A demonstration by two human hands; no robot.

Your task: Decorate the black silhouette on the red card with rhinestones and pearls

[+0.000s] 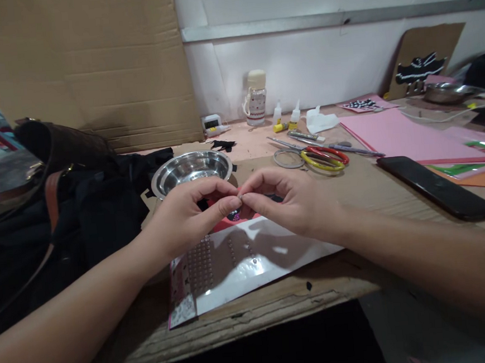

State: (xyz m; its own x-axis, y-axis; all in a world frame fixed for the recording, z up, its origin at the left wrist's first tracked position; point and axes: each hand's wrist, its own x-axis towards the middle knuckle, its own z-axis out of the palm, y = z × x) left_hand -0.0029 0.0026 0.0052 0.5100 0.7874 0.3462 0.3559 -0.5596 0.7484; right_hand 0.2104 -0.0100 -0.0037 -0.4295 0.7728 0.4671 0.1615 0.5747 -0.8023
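My left hand (192, 210) and my right hand (283, 198) meet fingertip to fingertip above the table, both pinched on a tiny bead-like piece (239, 194) that is too small to name. Just under them lies a glossy sheet of stick-on pearl beads (240, 263), with rows of beads at its left part. A pink and black item (233, 218) shows under my fingers, mostly hidden. A steel bowl (191, 170) sits right behind my left hand.
A black bag with a brown strap (66, 206) fills the left side. Scissors (322, 155), a ring (288, 159), glue bottles (292, 119), a small bottle (256, 99) and pink paper (407, 135) lie behind. A black phone (436, 186) rests at right. Cardboard (90, 65) leans on the wall.
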